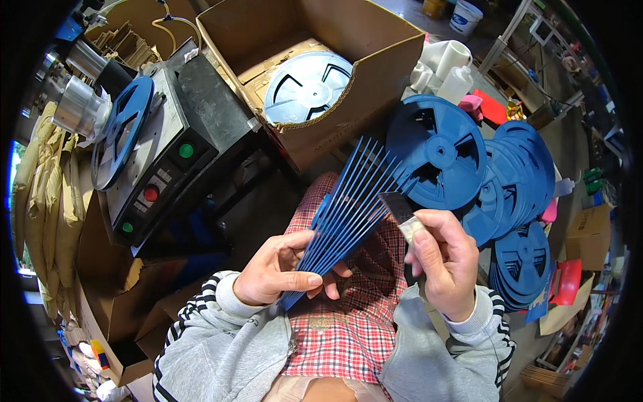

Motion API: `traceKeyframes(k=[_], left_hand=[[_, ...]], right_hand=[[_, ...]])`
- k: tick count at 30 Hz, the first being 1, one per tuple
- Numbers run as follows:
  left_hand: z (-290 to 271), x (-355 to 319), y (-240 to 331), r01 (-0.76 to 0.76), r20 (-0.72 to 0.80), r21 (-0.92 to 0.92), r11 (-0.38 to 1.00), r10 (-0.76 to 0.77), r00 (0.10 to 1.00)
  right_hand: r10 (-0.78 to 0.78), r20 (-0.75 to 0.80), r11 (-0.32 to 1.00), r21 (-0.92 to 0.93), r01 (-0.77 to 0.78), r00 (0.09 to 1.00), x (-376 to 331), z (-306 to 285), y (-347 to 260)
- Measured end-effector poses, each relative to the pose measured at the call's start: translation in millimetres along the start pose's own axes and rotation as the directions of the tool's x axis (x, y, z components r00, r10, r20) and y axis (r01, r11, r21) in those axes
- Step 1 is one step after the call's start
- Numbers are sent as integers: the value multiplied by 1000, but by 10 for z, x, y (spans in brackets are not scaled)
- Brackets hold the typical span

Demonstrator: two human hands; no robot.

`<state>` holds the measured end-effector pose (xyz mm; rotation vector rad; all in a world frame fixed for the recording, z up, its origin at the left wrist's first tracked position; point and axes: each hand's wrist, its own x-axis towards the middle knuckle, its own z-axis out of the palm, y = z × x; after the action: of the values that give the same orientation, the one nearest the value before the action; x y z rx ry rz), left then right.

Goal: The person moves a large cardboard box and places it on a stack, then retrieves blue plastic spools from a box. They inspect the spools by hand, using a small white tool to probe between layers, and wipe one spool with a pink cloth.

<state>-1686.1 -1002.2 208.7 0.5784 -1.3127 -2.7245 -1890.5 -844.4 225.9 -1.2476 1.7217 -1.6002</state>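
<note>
A fanned stack of thin blue reel flanges (348, 208), mid-frame over the lap, is pinched at its base by the left hand (278, 271), edges exposed to the taped blade (402, 211) clasped in the right hand (445, 261).

Both arms wear grey sweatshirt sleeves with black-and-white striped cuffs (213, 295) just behind the fingers; a red plaid apron (341, 328) covers the lap.

2 hands (281, 271) (445, 258), 1 cardboard box (321, 60), 1 machine (167, 147), 2 green buttons (185, 150), 1 red button (151, 193).
</note>
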Motion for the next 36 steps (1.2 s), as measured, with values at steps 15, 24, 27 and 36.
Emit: traceKeyframes(k=[15, 24, 27, 36], left_hand=[[-84, -2, -39, 36, 86, -20, 999, -34, 996], [-63, -8, -16, 47, 96, -23, 999, -44, 994], [-74, -14, -18, 57, 100, -39, 998, -53, 994], [-18, 4, -32, 28, 20, 5, 1000, -28, 999]], right_hand=[[45, 100, 997, 54, -51, 994, -20, 27, 60], [-13, 86, 1000, -24, 15, 996, -43, 40, 58], [-10, 83, 1000, -19, 12, 997, -52, 49, 60], [8, 92, 999, -44, -4, 996, -91, 80, -3]])
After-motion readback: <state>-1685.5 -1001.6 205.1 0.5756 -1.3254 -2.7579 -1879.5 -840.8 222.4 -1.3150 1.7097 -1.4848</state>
